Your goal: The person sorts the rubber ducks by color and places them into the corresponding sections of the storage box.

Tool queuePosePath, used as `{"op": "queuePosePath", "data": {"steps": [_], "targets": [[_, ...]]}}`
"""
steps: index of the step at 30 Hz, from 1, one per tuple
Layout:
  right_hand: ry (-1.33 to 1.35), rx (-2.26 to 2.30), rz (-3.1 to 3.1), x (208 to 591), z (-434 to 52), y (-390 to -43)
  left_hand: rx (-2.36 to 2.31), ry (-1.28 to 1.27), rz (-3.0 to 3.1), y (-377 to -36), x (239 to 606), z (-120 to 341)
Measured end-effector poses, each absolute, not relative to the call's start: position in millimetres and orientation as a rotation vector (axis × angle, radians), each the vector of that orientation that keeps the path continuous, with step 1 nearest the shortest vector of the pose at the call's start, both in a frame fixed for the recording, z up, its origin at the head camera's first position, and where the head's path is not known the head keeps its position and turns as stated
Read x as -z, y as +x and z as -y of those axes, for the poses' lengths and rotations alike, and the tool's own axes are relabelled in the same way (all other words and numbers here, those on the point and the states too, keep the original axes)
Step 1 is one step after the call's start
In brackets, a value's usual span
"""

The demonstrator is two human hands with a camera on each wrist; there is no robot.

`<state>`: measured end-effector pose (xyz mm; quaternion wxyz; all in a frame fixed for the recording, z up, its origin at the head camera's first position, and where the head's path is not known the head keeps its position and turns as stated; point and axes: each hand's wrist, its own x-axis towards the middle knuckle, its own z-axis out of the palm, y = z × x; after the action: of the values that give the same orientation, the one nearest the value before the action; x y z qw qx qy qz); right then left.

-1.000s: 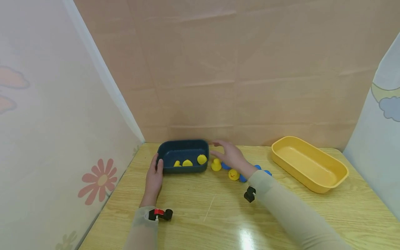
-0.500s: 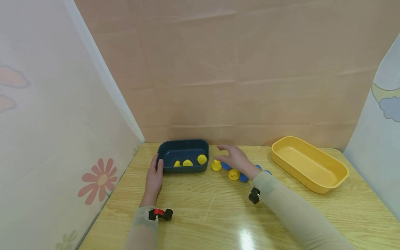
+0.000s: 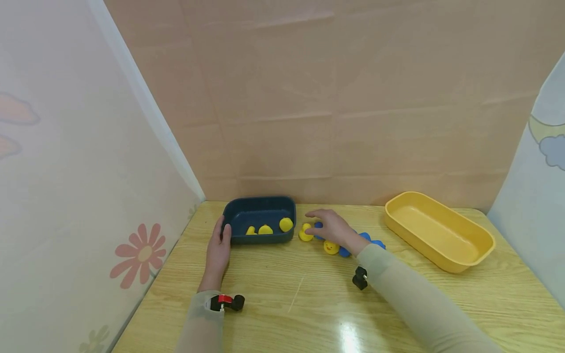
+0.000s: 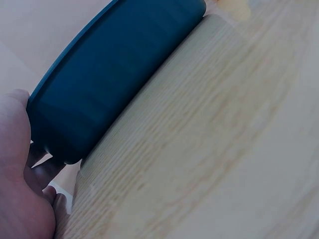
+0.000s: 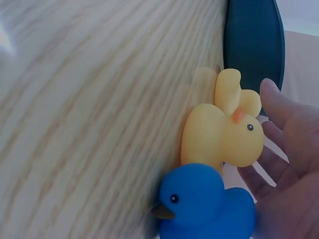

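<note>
In the head view, my left hand (image 3: 218, 247) holds the left front corner of a dark blue bin (image 3: 260, 239), thumb on the front wall and fingers along the end. The left wrist view shows the bin's outer wall (image 4: 114, 69) close up. Several yellow rubber ducks (image 3: 286, 224) lie inside. Just right of the bin, my right hand (image 3: 333, 228) hovers with thumb and fingers spread around a yellow rubber duck (image 3: 305, 232), gripping nothing. Under and beside that hand are another yellow duck (image 3: 331, 247) and several blue rubber ducks (image 5: 194, 199), partly hidden by hand and wrist.
A yellow bin (image 3: 437, 235) with nothing visible inside stands angled at the right of the wooden table (image 3: 273, 304). A brown backdrop (image 3: 273, 122) rises behind the table, and pale patterned panels (image 3: 88, 171) flank both sides.
My right hand has drawn back from the dark blue bin's right edge and come lower, beside the nearest yellow duck. My left hand and the bin have stayed in place.
</note>
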<state>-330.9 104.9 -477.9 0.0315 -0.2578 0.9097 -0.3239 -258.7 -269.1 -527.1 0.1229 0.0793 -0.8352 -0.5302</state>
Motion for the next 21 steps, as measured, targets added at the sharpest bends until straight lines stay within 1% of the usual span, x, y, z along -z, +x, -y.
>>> {"op": "queuePosePath", "data": {"steps": [21], "targets": [[-0.885,0.767,-2.845,482.5,-100.0,-329.3,1.563,0.210,2.428,-258.3,527.1,270.3]]}}
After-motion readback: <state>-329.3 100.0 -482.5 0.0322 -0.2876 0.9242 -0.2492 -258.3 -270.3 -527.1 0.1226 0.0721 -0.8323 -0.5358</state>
